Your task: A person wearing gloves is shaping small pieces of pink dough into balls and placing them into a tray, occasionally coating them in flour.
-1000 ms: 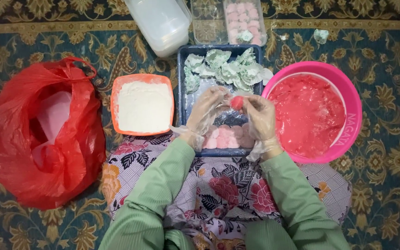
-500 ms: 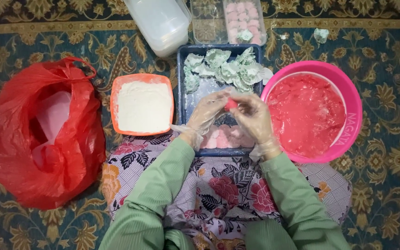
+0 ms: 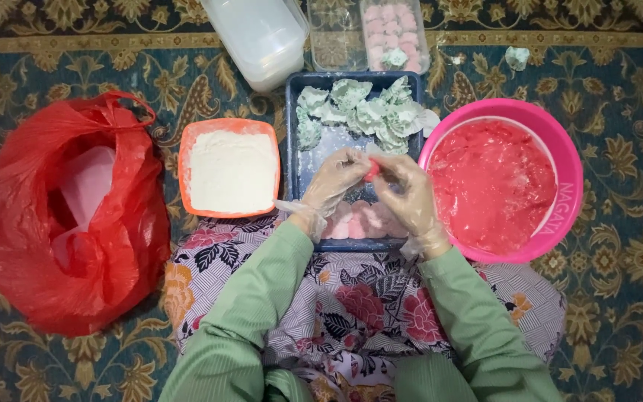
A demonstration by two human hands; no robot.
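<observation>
Both my hands wear clear plastic gloves and meet over a dark blue tray (image 3: 296,141). Between the fingertips of my left hand (image 3: 334,180) and my right hand (image 3: 405,195) sits a small pink dough piece (image 3: 370,171), pinched from both sides. Under my hands, at the tray's near end, lie several pale pink dough balls (image 3: 351,222). Crumpled green-white paper cups (image 3: 359,112) fill the tray's far end. A pink bowl of red-pink dough (image 3: 496,186) stands right of my right hand.
An orange square dish of white flour (image 3: 231,170) sits left of the tray. A red plastic bag (image 3: 61,216) lies far left. A white lidded tub (image 3: 258,33) and a clear box of pink pieces (image 3: 392,33) stand beyond the tray, all on a patterned carpet.
My hands have drawn closer together and shifted slightly left over the tray, turning the pink dough piece between the fingertips.
</observation>
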